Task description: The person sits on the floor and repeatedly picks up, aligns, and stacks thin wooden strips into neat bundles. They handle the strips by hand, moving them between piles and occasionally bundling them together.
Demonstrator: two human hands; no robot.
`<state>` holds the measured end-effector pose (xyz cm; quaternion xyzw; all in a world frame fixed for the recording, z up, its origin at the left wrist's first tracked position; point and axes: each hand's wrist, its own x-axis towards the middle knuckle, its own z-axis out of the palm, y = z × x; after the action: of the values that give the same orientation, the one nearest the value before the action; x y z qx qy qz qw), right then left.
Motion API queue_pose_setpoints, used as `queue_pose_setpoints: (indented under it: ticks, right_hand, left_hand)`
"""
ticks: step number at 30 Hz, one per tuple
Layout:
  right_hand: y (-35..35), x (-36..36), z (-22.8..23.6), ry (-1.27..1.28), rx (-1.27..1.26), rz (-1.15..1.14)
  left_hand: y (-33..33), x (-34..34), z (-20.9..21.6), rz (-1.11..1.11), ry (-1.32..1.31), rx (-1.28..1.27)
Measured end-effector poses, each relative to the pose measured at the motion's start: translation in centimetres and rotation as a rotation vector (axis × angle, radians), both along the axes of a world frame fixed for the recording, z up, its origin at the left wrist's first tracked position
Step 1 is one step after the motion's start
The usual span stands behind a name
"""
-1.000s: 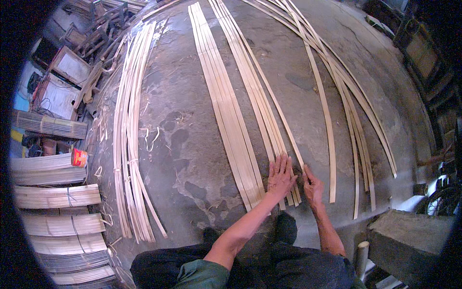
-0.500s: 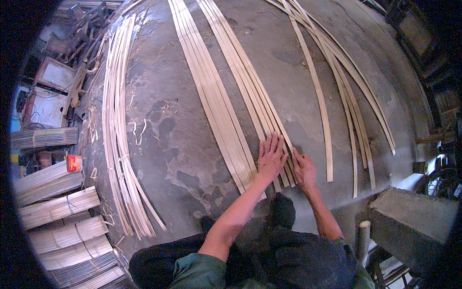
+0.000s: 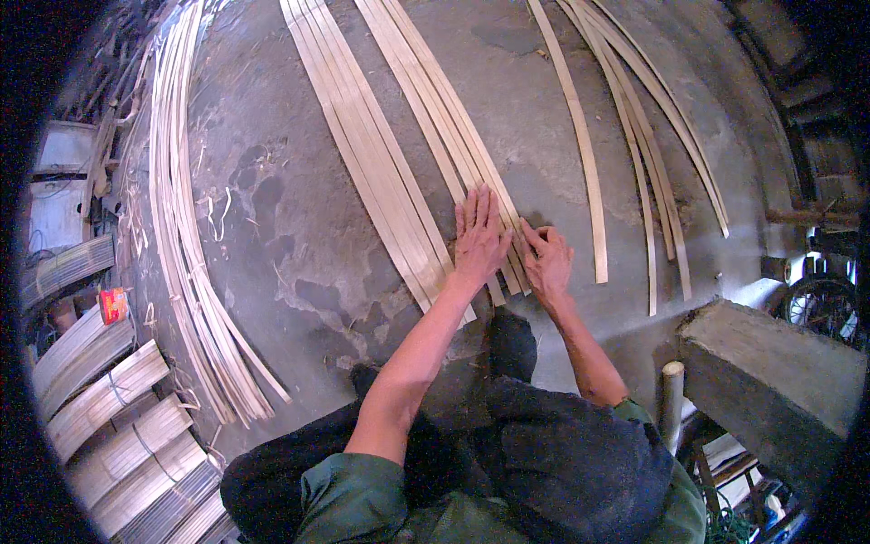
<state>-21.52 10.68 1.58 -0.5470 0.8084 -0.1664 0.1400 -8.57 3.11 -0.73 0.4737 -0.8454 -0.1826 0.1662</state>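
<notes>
Long flat pale strips, apparently split bamboo, lie in groups on a grey floor. My left hand (image 3: 478, 243) rests palm down, fingers stretched, across the lower end of a narrow middle group of bamboo strips (image 3: 442, 116). Bent fingers of my right hand (image 3: 547, 263) are at the right edge of the same group, on its outermost strip; the exact grip there is partly hidden. Left of it a wider row of strips (image 3: 361, 145) lies side by side, its near end passing beneath my left forearm. A single loose strip (image 3: 580, 145) lies to the right.
Further right are more loose strips (image 3: 648, 172). A long bundle of thin strips (image 3: 174, 163) lies at left, past it stacked tied bundles (image 3: 113, 390) and a red container (image 3: 113, 306). A concrete block (image 3: 770, 363) and upright pole (image 3: 671, 399) stand at the near right.
The view has shifted, so the floor and strips appear higher and a little further left. Both hands stay at the same strip group; my right hand's fingers look more bent.
</notes>
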Motion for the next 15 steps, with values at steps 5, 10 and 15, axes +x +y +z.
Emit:
queue_pose_setpoints:
  ticks: [5, 10, 15]
  right_hand:
    - [0.0, 0.2, -0.4, -0.027, -0.004, -0.005]
    - [-0.1, -2.1, -1.5, -0.517, -0.183, -0.104]
    - [0.3, -3.7, -1.1, -0.399, -0.155, 0.109]
  left_hand:
    - [0.0, 0.4, 0.2, -0.009, -0.005, -0.009]
    - [-0.6, 0.8, 0.3, -0.055, 0.045, -0.011]
    - [-0.2, 0.7, 0.3, -0.046, -0.003, 0.001]
